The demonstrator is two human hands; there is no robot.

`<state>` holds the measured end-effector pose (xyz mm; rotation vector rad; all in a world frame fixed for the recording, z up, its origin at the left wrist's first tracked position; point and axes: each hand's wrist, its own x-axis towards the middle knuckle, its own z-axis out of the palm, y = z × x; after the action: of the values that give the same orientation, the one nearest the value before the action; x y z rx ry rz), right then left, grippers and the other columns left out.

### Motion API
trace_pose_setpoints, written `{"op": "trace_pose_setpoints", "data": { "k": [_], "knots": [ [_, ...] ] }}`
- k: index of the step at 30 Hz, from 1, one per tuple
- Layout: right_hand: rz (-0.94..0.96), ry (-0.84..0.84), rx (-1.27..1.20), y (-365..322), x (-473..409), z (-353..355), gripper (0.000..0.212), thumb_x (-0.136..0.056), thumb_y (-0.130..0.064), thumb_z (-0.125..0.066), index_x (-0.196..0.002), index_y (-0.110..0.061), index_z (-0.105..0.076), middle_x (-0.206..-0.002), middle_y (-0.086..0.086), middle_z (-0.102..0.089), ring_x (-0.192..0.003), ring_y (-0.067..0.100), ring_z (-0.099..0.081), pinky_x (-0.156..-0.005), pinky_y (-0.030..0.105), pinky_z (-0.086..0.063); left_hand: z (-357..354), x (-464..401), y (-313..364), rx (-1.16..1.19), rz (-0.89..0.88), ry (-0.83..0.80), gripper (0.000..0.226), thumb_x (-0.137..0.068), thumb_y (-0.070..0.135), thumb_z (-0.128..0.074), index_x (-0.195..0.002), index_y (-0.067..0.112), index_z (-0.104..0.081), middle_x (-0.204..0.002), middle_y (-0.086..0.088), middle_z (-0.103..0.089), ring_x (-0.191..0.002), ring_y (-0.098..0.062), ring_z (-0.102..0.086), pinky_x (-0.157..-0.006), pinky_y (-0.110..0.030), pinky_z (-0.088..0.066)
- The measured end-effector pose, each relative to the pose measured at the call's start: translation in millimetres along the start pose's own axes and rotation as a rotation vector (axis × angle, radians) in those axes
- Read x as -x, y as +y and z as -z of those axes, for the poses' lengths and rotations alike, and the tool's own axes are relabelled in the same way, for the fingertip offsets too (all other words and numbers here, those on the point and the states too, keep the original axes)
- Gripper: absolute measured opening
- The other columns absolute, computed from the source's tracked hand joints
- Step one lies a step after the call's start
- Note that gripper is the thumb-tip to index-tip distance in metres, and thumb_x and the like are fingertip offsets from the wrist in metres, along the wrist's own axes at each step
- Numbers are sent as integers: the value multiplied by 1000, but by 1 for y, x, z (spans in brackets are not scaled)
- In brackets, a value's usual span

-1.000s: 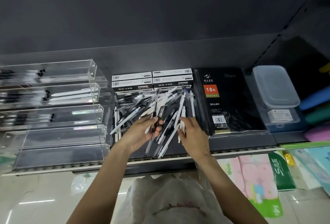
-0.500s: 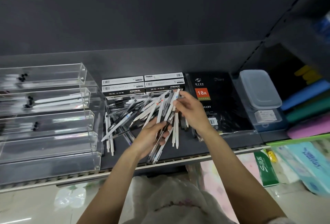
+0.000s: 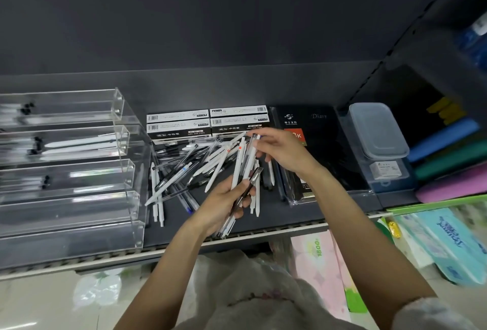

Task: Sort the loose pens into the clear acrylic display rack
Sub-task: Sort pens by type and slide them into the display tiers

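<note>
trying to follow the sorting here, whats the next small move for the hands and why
Probably the right hand should finish seating the white pen it pinches at the top into the bundle of white and dark pens gripped by the left hand. The bundle is fanned and uneven, and the clear acrylic display rack stands to the left with open trays.

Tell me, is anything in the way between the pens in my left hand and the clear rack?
Nothing visible blocks it. The left hand holds a bundle of pens above the shelf; the acrylic rack stands to its left with open-topped tiers. Only the loose pile of pens lies between, low on the shelf.
</note>
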<state>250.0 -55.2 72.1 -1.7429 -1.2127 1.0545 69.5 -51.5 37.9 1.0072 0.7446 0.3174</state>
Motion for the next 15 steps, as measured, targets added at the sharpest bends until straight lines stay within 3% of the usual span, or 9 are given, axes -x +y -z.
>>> {"op": "trace_pose_setpoints", "data": {
  "k": [6, 11, 15],
  "knots": [
    [24, -139, 73, -11, -8, 6, 27, -90, -13, -62, -117, -12, -62, -79, 5, -67, -69, 11, -61, -64, 18, -51, 4, 5, -4, -6, -3, 9, 15, -102, 18, -40, -102, 10, -53, -75, 2, -54, -50, -5, -40, -42, -17, -29],
    [75, -124, 168, -15, -15, 4, 17, -86, -12, -67, -103, -11, -68, -99, -3, -67, -81, -3, -58, -71, 3, -42, 9, 9, -5, 2, -21, 30, 16, -101, 18, -41, -101, 14, -56, -76, 3, -54, -51, -5, -37, -43, -16, -28],
    [99, -124, 239, -15, -16, 0, 14, -88, -17, -65, -100, -11, -70, -99, -4, -63, -79, 5, -55, -77, 18, -44, 12, 12, -8, -17, -29, 56, 17, -101, 18, -42, -102, 9, -56, -78, 2, -55, -53, -5, -38, -43, -15, -28]
  ]
}}
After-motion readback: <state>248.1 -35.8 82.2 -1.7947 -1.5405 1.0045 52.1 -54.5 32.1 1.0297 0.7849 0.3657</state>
